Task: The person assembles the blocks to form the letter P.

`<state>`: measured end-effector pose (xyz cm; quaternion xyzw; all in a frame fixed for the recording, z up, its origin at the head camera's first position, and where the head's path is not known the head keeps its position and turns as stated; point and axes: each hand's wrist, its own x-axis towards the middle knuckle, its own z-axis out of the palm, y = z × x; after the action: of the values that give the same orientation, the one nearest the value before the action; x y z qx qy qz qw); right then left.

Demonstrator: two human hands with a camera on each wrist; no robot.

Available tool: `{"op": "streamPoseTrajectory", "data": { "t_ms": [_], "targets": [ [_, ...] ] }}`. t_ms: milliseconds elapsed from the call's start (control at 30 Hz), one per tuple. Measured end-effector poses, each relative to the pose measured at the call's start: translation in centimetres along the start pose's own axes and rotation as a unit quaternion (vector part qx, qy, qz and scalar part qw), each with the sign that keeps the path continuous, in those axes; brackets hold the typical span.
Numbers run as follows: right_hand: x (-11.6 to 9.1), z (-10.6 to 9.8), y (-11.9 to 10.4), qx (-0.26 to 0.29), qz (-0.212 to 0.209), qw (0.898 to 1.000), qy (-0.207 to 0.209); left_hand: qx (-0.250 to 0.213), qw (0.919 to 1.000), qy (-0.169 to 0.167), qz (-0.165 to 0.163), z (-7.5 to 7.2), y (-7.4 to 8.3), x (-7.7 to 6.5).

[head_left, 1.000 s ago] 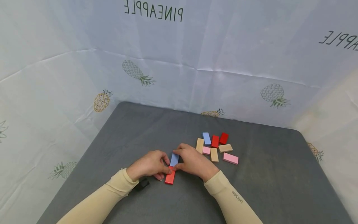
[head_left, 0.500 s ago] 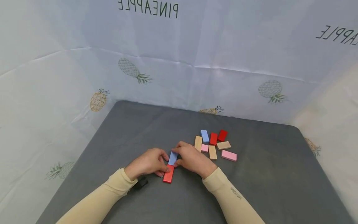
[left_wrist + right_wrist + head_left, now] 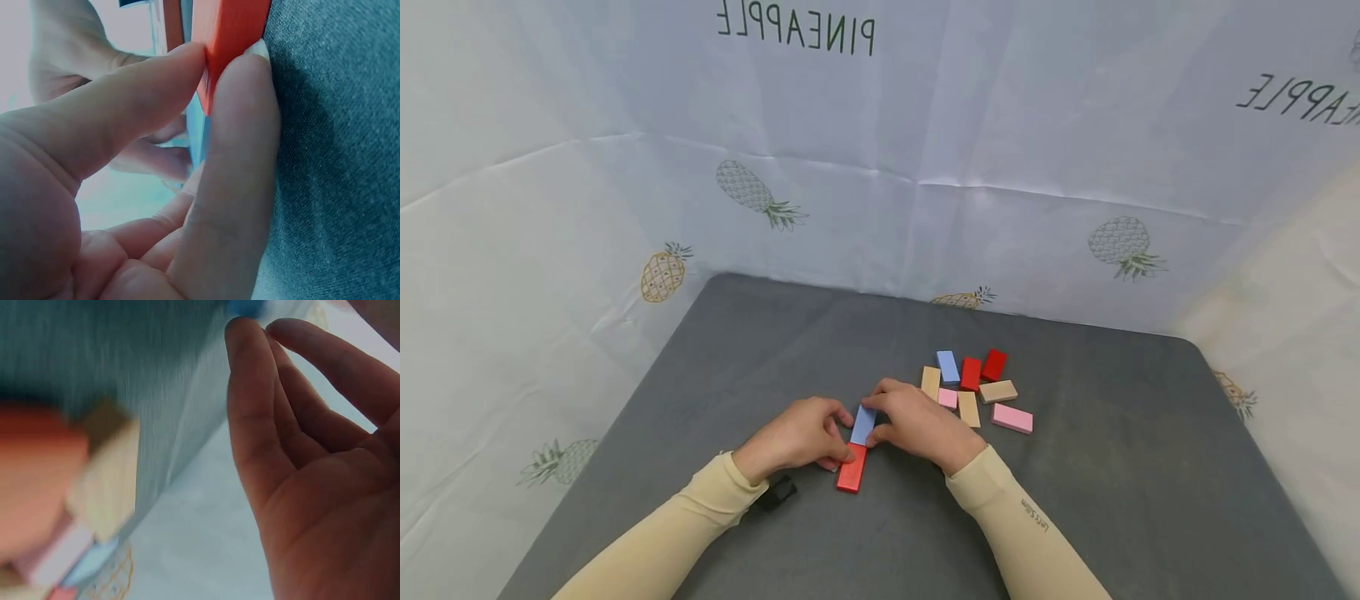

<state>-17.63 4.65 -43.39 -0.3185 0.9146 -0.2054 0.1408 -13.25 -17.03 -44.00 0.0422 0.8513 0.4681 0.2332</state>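
Block [image 3: 850, 477] (red), blue block [image 3: 863, 426] beyond, long axes slanting away-right.

Pale cloth [image 3: 985, 158] — pineapple-printed (lettering [image 3: 796, 27] mirrored) — borders the grey table [image 3: 1097, 450].

Your sleeves [image 3: 658, 542] were cream, your bench [image 3: 1112, 442] dark grey; you had a red block [image 3: 852, 472], a blue block [image 3: 864, 425], tan blocks [image 3: 968, 410], pink blocks [image 3: 1012, 418] and whitish cloth [image 3: 1000, 125] with green and yellow pineapples [image 3: 662, 277].

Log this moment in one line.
left hand: pinches red rectangular wooden block | right hand: grips blue rectangular wooden block | pair: end to end | other blocks: farther right
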Motion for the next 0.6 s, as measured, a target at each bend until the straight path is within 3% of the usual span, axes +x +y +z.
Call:
{"op": "streamPoseTrajectory", "data": {
  "t_ms": [167,333,600],
  "targets": [
    [-0.3,-1.8,2.4,-0.003,0.037,0.998,0.043,0.011,0.9996,0.019,-0.019,0.0,-0.1,-0.1],
    [-0.8,-2.7,5.1,-0.034,0.078,0.995,0.06,-0.024,0.9994,0.013,-0.021,0.2,-0.4,-0.1],
    [-0.9,-3.4,6.9,-0.051,0.07,0.994,0.059,-0.062,0.998,0.009,-0.011,0.2,-0.6,0.1]
  ]
}}
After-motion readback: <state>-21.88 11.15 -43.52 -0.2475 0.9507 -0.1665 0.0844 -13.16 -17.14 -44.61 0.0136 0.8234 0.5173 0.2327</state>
